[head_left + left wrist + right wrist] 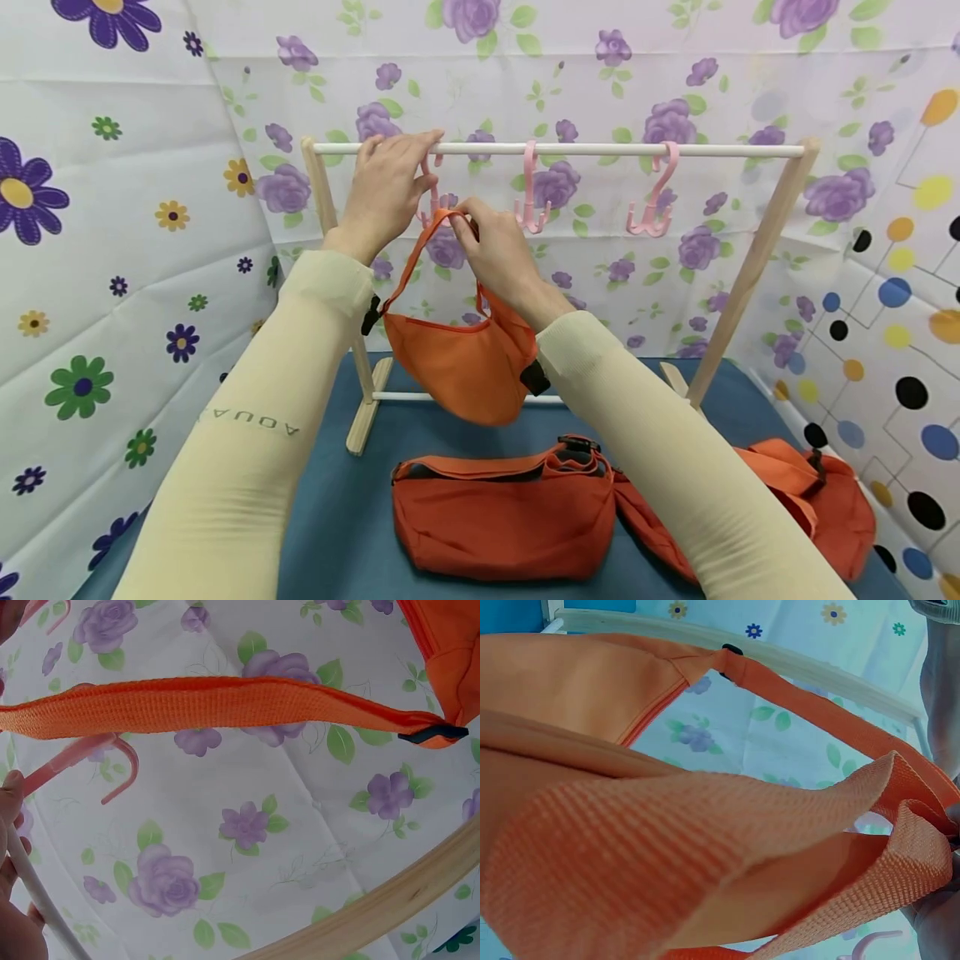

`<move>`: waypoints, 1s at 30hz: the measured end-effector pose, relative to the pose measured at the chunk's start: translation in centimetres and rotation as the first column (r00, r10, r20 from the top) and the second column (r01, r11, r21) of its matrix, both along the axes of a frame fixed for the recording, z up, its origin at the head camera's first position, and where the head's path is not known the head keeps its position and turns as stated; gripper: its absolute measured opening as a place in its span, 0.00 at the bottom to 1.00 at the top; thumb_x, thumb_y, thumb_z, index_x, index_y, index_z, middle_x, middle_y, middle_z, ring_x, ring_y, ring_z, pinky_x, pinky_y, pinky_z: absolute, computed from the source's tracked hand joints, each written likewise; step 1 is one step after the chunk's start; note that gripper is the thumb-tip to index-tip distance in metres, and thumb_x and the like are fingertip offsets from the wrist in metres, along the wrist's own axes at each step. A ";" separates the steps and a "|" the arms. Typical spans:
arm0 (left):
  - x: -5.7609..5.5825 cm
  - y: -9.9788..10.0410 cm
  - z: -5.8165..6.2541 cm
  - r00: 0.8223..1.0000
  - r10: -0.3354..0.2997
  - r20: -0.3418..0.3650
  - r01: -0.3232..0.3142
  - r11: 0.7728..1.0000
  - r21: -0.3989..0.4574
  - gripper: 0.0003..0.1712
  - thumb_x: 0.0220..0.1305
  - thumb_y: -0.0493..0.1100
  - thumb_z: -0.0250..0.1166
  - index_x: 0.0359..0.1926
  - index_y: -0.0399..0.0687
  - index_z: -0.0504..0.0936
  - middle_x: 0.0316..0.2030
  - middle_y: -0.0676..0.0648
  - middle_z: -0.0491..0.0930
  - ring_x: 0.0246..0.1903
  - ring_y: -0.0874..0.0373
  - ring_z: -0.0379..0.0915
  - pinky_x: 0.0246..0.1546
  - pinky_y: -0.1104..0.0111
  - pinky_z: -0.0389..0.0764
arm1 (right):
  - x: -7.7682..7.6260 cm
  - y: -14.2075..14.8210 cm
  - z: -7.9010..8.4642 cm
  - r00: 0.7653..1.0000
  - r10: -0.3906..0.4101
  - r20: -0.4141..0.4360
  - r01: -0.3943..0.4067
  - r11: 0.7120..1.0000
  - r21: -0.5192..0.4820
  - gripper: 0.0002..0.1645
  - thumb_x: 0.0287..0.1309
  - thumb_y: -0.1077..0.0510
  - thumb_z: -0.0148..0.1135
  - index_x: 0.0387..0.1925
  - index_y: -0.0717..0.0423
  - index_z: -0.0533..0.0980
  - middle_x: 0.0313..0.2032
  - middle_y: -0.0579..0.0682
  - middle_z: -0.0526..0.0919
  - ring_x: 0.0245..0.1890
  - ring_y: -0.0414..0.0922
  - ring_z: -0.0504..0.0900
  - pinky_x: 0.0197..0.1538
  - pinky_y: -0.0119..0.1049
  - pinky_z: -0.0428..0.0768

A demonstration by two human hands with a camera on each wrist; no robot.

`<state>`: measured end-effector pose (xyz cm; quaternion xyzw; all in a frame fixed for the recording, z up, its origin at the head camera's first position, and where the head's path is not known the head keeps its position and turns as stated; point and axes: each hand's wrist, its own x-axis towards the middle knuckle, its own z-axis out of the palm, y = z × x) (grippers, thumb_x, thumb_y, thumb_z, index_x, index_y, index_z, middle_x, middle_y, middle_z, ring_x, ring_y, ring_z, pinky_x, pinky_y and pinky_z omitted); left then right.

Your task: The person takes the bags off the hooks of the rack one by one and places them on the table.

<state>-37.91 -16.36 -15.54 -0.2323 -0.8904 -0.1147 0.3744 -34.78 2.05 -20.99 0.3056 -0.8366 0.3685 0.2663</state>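
Observation:
An orange bag [457, 371] hangs in front of the rack, its webbing strap [408, 271] raised in a loop. My right hand [498, 250] pinches the top of that strap beside a pink hook [434, 193] on the white rod [585, 150]. With curled fingers, my left hand [386, 187] holds this hook at the rod, the thumb against its stem. In the left wrist view the strap [195, 705] crosses over the hook's prongs [127, 761]; whether it is seated cannot be told. Bunched strap folds [922, 847] meet my right fingers in the right wrist view.
Two more pink hooks, a middle one [530, 192] and a right one [656, 196], hang along the rod. A red-orange bag [502, 525] lies on the blue cloth [330, 517] in front. Another bag [843, 517] lies at right, partly behind my right sleeve. Wooden legs [750, 275] support the rod.

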 end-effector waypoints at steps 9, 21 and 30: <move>0.2 -0.2 0.1 0.999 0.003 0.042 -0.001 0.999 -0.039 0.36 0.78 0.44 0.61 0.81 0.53 0.60 0.74 0.46 0.69 0.74 0.48 0.62 0.79 0.52 0.43 | 0.2 0.4 -0.6 1.000 0.008 0.006 -0.008 1.000 -0.001 0.14 0.81 0.54 0.52 0.50 0.58 0.81 0.24 0.51 0.75 0.22 0.45 0.70 0.27 0.36 0.68; 1.5 -1.0 -1.5 0.999 -0.024 -0.045 0.026 0.998 0.048 0.37 0.79 0.49 0.59 0.82 0.51 0.57 0.80 0.46 0.56 0.80 0.50 0.47 0.79 0.51 0.39 | 0.9 0.6 -1.1 1.000 0.014 0.017 -0.014 1.000 -0.015 0.15 0.81 0.53 0.52 0.51 0.56 0.81 0.24 0.51 0.76 0.21 0.45 0.71 0.28 0.36 0.69; 2.4 -2.3 -3.9 0.994 -0.088 -0.066 0.099 0.979 0.178 0.27 0.80 0.47 0.58 0.75 0.49 0.70 0.71 0.41 0.67 0.72 0.44 0.61 0.73 0.47 0.56 | 0.9 0.6 -1.2 1.000 0.011 0.027 -0.011 1.000 -0.007 0.16 0.81 0.52 0.51 0.53 0.56 0.81 0.24 0.50 0.76 0.21 0.46 0.71 0.27 0.36 0.69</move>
